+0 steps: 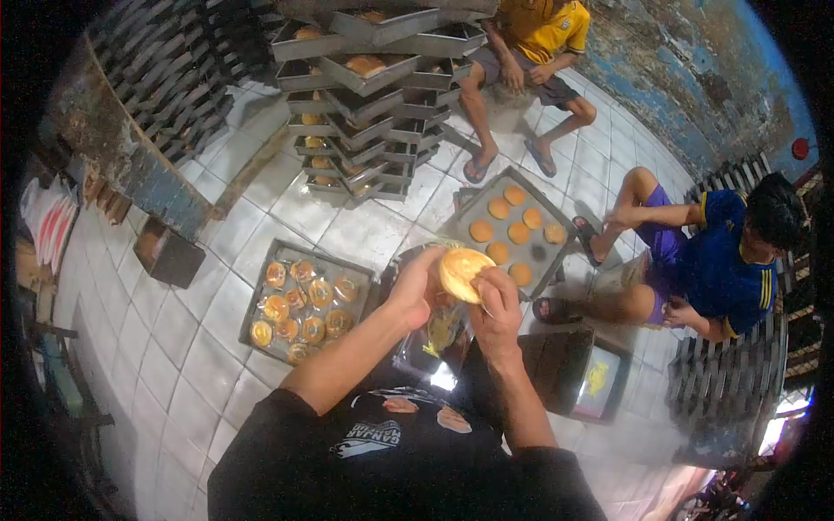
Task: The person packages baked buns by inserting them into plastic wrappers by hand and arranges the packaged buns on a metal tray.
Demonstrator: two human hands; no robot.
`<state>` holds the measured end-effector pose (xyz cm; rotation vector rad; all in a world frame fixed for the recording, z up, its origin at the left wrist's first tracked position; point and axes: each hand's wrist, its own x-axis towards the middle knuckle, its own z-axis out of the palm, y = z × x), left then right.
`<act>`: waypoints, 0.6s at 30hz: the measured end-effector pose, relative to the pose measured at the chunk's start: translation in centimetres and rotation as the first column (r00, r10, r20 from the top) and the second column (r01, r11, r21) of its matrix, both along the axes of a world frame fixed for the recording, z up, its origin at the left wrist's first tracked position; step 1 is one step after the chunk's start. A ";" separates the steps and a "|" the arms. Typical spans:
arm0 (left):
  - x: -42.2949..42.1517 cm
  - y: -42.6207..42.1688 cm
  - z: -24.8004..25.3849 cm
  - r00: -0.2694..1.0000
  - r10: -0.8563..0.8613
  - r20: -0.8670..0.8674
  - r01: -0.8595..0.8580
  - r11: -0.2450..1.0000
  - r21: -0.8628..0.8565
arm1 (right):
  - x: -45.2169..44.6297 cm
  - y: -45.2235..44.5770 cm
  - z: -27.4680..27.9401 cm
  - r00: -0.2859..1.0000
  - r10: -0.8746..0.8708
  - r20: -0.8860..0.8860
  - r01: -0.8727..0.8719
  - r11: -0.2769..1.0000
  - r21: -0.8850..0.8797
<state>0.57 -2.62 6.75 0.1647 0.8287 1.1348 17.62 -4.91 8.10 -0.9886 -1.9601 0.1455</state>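
A round golden bun (463, 273) is held up in front of my chest, its pale side edge showing. My right hand (498, 314) grips it from the right, thumb and fingers pressed on its edge. From the left, my left hand (415, 291) supports the same bun, with its fingertips partly hidden behind it. Beneath my hands lies clear plastic wrapping (441, 334), partly covered by them. Left of me, a metal tray (254, 328) bears several plastic-wrapped buns (321, 293). Ahead to the right, another tray (549, 271) carries several unwrapped buns (519, 233).
Tall stacks of metal trays (365, 113) with buns rise ahead. One person in a yellow shirt (543, 30) sits ahead; another in a blue shirt (725, 252) sits at right. A dark box (547, 369) stands by my right arm, on white floor tiles (204, 347).
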 end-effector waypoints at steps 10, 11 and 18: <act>-0.5 -4.1 -2.6 0.985 0.127 -0.120 -0.115 0.988 0.102 | -5.3 -1.4 -2.8 0.957 0.115 0.268 -0.064 0.980 -0.189; 0.1 -4.4 -3.3 0.956 0.144 -0.256 -0.057 0.946 0.319 | -4.9 -1.2 -2.7 0.956 0.120 0.267 -0.069 0.979 -0.193; 1.2 -0.5 -1.4 0.941 0.293 0.171 -0.325 0.922 0.210 | -5.2 2.7 -2.6 0.956 0.108 0.273 -0.051 0.977 -0.208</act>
